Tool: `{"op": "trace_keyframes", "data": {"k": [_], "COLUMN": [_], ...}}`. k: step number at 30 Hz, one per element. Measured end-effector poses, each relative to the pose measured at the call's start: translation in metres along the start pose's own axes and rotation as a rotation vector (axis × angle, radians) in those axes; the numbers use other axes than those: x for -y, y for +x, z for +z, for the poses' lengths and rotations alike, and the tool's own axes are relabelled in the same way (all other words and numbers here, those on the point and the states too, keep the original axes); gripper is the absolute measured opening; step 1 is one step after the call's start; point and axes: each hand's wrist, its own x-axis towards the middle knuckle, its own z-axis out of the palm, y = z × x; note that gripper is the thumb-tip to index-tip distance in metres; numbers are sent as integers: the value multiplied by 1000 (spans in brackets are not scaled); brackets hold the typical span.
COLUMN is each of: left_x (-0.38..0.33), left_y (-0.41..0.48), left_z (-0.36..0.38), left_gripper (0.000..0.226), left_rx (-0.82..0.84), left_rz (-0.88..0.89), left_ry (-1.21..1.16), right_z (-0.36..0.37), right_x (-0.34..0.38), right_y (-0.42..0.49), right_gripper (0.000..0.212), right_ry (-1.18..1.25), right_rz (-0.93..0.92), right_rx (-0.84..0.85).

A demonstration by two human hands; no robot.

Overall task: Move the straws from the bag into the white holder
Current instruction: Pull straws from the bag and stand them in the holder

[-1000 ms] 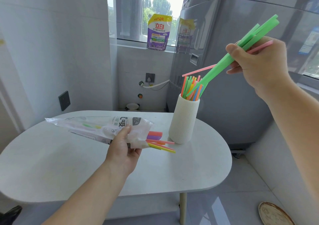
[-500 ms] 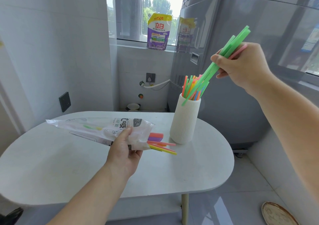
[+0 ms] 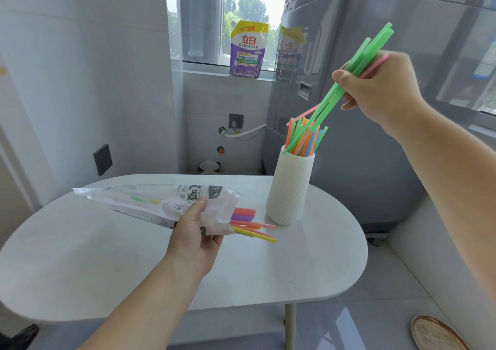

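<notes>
Standing behind the white tabletop (image 3: 80, 255), a grey washing machine (image 3: 375, 134) fills the right background. Left hand (image 3: 193, 239) grips the plastic bag (image 3: 161, 202) near its open end, just above the tabletop; remaining straws (image 3: 252, 226) protrude towards the white holder (image 3: 290, 188), which stands upright at the tabletop's right, containing mixed-colour straws (image 3: 306, 140). Right hand (image 3: 381, 89) pinches a tilted green and pink bundle (image 3: 357, 65), the green lower ends reaching the holder's mouth.

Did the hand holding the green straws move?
Yes. The right hand has shifted left, closer to the white holder, and the green straws now reach its mouth.
</notes>
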Motion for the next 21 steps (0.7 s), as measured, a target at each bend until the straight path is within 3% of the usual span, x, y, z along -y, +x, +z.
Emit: {"op": "trace_keyframes", "data": {"k": [10,21], "left_x": [1,0], "left_y": [0,-2], "left_z": [0,0], "left_gripper": [50,51], "left_rx": [6,4], "left_rz": [-7,-9], "left_ry": [-6,5], "right_z": [-1,5], "right_x": [-6,2], "right_y": [8,4], "right_gripper": [17,12], "right_ry": [14,-17], "right_rz": [41,-6], "right_rx": [-62,56]}}
